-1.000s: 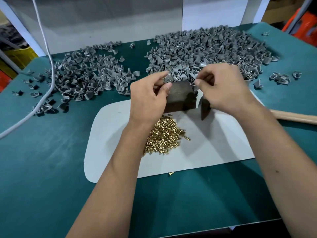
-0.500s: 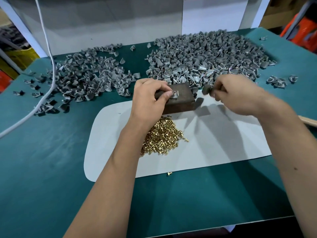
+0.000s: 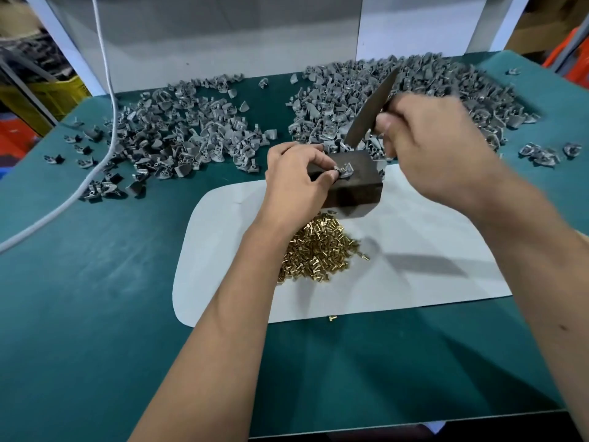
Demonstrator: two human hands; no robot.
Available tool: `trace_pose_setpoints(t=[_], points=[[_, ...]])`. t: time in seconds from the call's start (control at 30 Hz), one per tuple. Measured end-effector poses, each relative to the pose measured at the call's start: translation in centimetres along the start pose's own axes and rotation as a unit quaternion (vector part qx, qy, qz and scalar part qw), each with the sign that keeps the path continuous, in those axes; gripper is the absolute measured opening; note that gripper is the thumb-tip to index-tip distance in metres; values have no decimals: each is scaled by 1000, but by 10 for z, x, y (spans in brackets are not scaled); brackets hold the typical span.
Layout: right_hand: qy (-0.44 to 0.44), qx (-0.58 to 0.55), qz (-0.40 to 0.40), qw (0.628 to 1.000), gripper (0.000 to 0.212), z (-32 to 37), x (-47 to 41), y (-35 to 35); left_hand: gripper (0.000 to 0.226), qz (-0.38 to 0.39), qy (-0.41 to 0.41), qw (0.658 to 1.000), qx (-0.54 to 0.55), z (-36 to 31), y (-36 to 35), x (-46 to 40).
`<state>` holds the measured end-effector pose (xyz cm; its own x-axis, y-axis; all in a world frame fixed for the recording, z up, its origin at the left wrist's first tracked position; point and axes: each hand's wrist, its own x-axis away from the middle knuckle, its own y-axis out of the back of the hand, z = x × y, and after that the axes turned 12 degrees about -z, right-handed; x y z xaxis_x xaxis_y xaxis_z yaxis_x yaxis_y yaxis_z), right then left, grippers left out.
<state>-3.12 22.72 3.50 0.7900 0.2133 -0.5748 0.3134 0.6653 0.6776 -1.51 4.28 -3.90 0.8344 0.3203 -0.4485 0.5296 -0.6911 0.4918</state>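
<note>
A dark rectangular block (image 3: pixel 357 186) stands at the far edge of a white mat (image 3: pixel 414 275). On top of the block lies a small grey metal part (image 3: pixel 345 170), and my left hand (image 3: pixel 296 183) pinches it at its left end between thumb and fingers. My right hand (image 3: pixel 436 148) grips a hammer near its head. The dark metal head (image 3: pixel 369 116), blurred by motion, is raised at a slant above and behind the block. The hammer's handle is hidden by my hand and forearm.
A pile of small brass pins (image 3: pixel 318 250) lies on the mat in front of the block, and one stray pin (image 3: pixel 332 319) is at the mat's near edge. Two heaps of grey metal parts lie behind, back left (image 3: pixel 178 132) and back right (image 3: pixel 414 87). A white cable (image 3: pixel 105 90) runs down the left side.
My right hand has taken up the hammer from beside the block and raised it. My left hand has set the grey part on the block and keeps hold of it.
</note>
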Motion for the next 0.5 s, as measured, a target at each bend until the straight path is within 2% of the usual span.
trace_pose_setpoints(t=[0.07, 0.1, 0.17, 0.23, 0.27, 0.37, 0.4, 0.5], points=[[21, 5, -41, 999, 20, 3, 2, -1, 16, 6, 8, 1000, 2, 1, -1, 0], [25, 31, -17, 999, 21, 5, 4, -5, 16, 7, 13, 1000, 1, 1, -1, 0], [24, 106, 83, 991, 21, 6, 5, -12, 17, 9, 25, 1000, -4, -1, 0, 0], [32, 129, 115, 984, 21, 7, 0, -9, 18, 10, 32, 999, -9, -3, 1, 1], [36, 129, 102, 986, 21, 8, -4, -6, 18, 9, 32, 999, -12, -4, 1, 1], [32, 77, -21, 996, 24, 8, -5, 2, 16, 7, 26, 1000, -13, -6, 2, 1], [28, 80, -18, 996, 24, 9, -2, 0, 15, 6, 26, 999, -17, -6, 2, 1], [29, 159, 111, 981, 23, 12, 1, -9, 19, 10, 32, 999, -18, -7, 3, 2]])
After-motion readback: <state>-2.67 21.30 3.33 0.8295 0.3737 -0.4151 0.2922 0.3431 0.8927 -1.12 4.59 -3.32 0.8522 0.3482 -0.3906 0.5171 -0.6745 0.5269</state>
